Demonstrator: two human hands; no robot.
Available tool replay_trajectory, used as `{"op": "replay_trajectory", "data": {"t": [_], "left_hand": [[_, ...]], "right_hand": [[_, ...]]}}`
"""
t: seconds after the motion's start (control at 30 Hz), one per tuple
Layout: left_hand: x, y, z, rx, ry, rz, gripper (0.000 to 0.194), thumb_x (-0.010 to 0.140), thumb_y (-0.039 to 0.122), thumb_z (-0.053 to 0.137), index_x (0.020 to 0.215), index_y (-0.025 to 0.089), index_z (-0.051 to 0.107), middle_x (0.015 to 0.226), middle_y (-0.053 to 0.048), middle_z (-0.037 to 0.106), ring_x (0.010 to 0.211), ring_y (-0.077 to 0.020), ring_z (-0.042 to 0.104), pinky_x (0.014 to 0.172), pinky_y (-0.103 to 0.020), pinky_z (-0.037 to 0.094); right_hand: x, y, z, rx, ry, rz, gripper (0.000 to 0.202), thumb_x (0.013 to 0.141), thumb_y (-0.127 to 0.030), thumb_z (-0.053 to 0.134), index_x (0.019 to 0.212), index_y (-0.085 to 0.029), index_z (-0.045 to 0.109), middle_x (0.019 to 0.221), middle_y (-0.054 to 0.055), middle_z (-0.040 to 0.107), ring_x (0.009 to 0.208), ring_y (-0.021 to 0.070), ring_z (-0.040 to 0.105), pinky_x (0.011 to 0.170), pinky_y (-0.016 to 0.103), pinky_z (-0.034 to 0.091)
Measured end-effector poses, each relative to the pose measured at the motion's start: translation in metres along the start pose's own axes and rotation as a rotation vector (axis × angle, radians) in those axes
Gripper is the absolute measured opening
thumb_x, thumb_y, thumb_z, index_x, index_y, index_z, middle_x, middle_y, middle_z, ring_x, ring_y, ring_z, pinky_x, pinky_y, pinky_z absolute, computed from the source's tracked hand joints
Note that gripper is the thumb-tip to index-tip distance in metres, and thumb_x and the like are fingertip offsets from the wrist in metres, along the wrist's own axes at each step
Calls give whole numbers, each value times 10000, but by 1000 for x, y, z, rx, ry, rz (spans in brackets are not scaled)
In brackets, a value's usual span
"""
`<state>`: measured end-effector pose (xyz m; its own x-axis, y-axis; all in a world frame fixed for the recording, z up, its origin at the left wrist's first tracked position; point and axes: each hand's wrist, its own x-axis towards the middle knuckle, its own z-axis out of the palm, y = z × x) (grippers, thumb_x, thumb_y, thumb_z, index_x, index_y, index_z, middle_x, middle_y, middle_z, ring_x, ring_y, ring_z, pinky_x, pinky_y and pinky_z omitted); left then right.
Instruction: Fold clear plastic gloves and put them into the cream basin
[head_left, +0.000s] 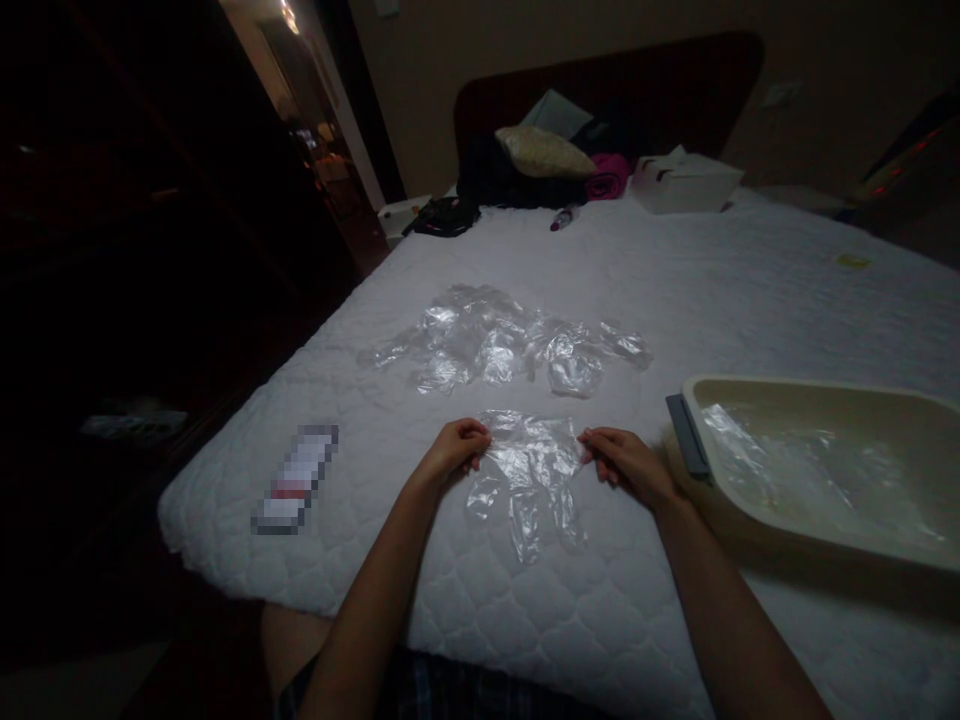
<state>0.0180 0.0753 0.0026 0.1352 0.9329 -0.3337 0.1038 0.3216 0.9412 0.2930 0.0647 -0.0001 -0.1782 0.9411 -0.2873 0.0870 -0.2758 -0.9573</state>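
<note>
A clear plastic disposable glove lies spread on the white quilted bed cover, its fingers pointing toward me. My left hand pinches its left edge near the cuff. On the opposite edge, my right hand is closed in a pinch as well. Just beyond, a loose heap of clear plastic gloves is spread across the bed. To my right stands a cream plastic bin with a grey handle, and more clear plastic lies inside it.
A blurred-out flat item lies on the bed at left. Toward the headboard are a pillow, a pink roll, a white box, a small bottle and a dark bag. The bed's left edge drops into shadow.
</note>
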Motion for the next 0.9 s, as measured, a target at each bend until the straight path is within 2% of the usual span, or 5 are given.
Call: {"op": "replay_trajectory", "data": {"t": [0.27,0.43,0.63,0.77,0.9], "left_hand": [[0,-2,-5,-34,-35,-39,329,622,369,677,813,137,544,554,32,546,336,-38,462,302,-134,247],[-2,-2,-5,-51,-51,-32,356,624,396,681,831,137,550,668,-12,606,362,-36,479,310,-139,264],[-2,-5,-6,-63,-38,-2,334,586,321,714,811,133,554,548,39,532,358,-38,457,315,-141,255],[-3,-8,-7,-66,-33,13,335,576,306,720,806,130,553,553,38,535,364,-36,454,323,-142,255],[-4,-7,-7,-52,-44,31,308,596,301,705,798,133,545,554,40,529,374,-40,455,329,-145,273]], "right_hand": [[1,-1,1,-67,-20,8,375,713,-495,574,792,-129,588,430,-46,491,302,37,335,301,167,199],[2,0,4,-54,0,17,354,673,-462,618,802,-135,582,437,-55,479,313,36,338,310,168,209],[4,2,5,-31,3,16,301,632,-392,659,794,-155,567,495,-62,492,341,35,369,321,166,224],[2,3,7,-49,-5,-23,285,659,-404,636,785,-159,560,461,-75,442,341,38,348,324,165,223],[-1,3,9,-45,33,-35,296,643,-412,649,763,-160,552,515,-60,473,368,43,386,323,165,240]]}}
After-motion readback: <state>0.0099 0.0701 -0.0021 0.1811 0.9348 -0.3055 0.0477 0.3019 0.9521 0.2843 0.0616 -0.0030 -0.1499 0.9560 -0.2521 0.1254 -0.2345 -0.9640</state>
